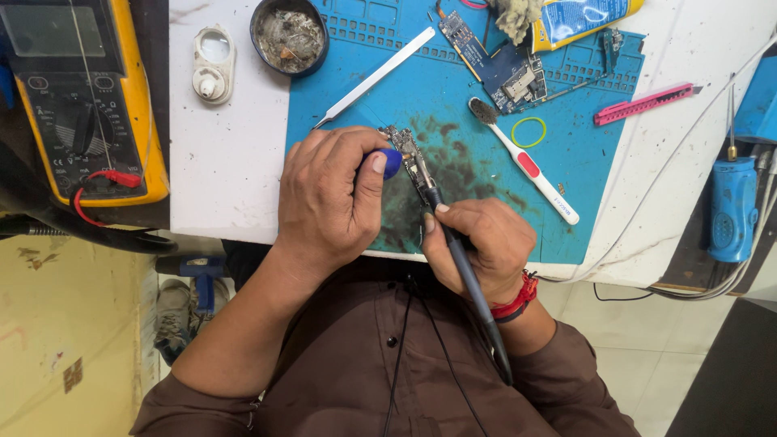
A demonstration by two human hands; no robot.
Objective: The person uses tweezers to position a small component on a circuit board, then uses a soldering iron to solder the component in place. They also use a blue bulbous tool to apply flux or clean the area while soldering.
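Small circuit board [411, 158] pinned to blue mat [453, 105] by left hand [328, 198], closed around blue pick [392, 162]; soldering iron [465, 275] gripped pen-like in right hand [477, 247], steadied on tabletop [231, 174] edge.

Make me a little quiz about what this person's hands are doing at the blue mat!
1. True or false: the right hand holds a dark pen-like tool.
2. What colour is the small thing pinched in the left hand?
3. Which lies nearest the toothbrush on the blue mat? A) yellow ring B) pink knife C) yellow meter

Key: 1 true; 2 blue; 3 A.
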